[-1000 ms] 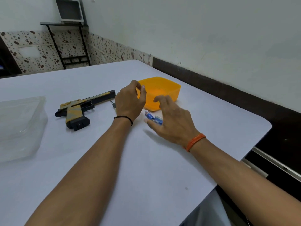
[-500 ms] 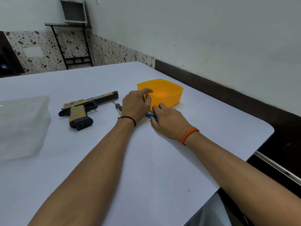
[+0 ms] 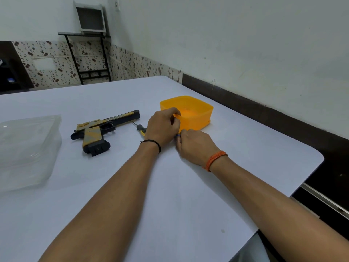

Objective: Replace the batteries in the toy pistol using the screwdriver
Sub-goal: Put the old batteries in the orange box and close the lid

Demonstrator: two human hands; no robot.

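The yellow-and-black toy pistol (image 3: 102, 129) lies on its side on the white table. Just right of its muzzle is the screwdriver (image 3: 140, 127), partly hidden by my left hand. My left hand (image 3: 162, 127) grips the near rim of the orange container (image 3: 198, 114), with a finger hooked over the edge. My right hand (image 3: 196, 146) rests on the table in front of the container, its fingers curled over the blue batteries (image 3: 177, 136). Only a sliver of blue shows between the two hands.
A clear plastic container (image 3: 24, 148) sits at the table's left. The table's right edge (image 3: 309, 178) runs close to a dark band along the wall. A black metal stand (image 3: 90, 59) stands far behind the table.
Both hands came down to the table. My left hand took hold of the orange container's rim. My right hand closed over the blue batteries, which lay open to view a second ago.
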